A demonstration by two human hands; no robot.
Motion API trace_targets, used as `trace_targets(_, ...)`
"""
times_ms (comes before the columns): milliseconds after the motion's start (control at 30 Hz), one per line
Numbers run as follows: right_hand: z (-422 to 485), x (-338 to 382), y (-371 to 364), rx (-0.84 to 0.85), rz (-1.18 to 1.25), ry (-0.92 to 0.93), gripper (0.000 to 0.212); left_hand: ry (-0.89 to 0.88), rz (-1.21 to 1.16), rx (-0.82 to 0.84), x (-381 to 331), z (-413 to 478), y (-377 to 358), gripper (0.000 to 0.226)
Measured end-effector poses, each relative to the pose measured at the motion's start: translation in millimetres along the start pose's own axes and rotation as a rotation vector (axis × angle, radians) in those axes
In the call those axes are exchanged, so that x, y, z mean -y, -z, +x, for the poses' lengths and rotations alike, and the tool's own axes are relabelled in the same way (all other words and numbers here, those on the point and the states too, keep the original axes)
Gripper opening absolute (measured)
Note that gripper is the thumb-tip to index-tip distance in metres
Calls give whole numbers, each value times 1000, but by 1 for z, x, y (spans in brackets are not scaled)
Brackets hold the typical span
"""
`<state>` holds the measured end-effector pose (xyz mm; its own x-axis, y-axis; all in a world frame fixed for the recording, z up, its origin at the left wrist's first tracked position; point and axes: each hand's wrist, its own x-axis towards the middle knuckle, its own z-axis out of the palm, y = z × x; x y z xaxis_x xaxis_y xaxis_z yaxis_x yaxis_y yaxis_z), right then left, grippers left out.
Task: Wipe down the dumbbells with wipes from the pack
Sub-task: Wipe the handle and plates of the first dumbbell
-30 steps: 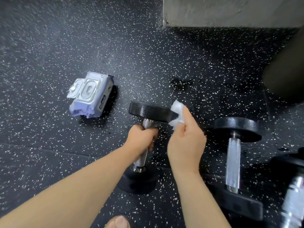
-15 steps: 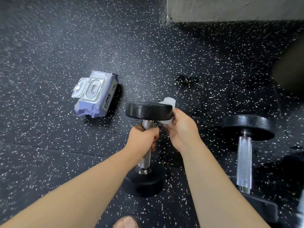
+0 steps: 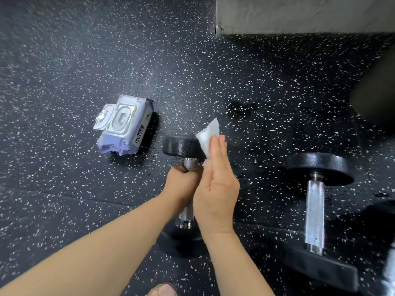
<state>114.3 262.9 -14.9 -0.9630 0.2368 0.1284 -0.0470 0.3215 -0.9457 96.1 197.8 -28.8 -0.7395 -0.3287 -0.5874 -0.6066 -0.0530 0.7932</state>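
Dumbbell [image 3: 181,146] number one stands tilted on the speckled rubber floor [image 3: 64,60], its lower head planted on the mat and its upper head raised toward the wall base [image 3: 299,16]. The person's left hand [image 3: 181,184] is wrapped in a fist round the metal handle just under that upper head, fingers clamped tight on the knurling. Their right hand [image 3: 215,189] is flat, fingers straight and pressed together, holding a white wipe [image 3: 208,133] against the right edge of the upper head; a corner of the wipe sticks up past the fingertips.

To the right of this dumbbell, well apart from it, a second dumbbell [image 3: 315,210] lies on the floor with its silver handle pointing toward the person. To the left of the held dumbbell, near its upper head, sits the purple wipes pack [image 3: 125,127]. Its plastic flip lid hangs open to the left, and a bit of white wipe pokes out at the opening.
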Motion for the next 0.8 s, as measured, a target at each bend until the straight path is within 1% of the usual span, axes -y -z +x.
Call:
trace_targets(33,7,-2,3,-3,51,-93,42,7,0,-12,1,1,0,34)
trace_targets(67,15,-5,4,21,116,-225,41,21,3,-18,1,-1,-1,34)
trace_targets(133,37,-11,8,116,318,-495,38,64,-8,-5,-1,-5,-1,30)
trace_targets(200,54,-15,12,231,526,-713,37,101,12,12,-3,-8,4,28)
trace_targets(267,66,-12,16,323,636,-874,33,151,63,22,-7,-9,8,30)
trace_targets(300,69,-9,18,359,654,-924,31,176,81,33,-9,-9,9,30)
trace_targets(367,72,-3,23,385,624,-937,28,201,96,53,-11,-9,9,27)
trace_targets(433,68,2,28,358,577,-885,25,206,111,70,-15,-11,7,24)
trace_targets(500,61,5,37,319,639,-867,24,188,149,105,-19,-15,5,24)
trace_targets(600,49,2,53,260,738,-890,26,159,198,176,-19,-20,0,21)
trace_targets(700,47,-1,65,217,795,-911,26,99,196,229,-13,-22,-7,19)
trace_targets(800,52,-8,64,201,739,-879,28,9,261,186,-1,-15,-12,22)
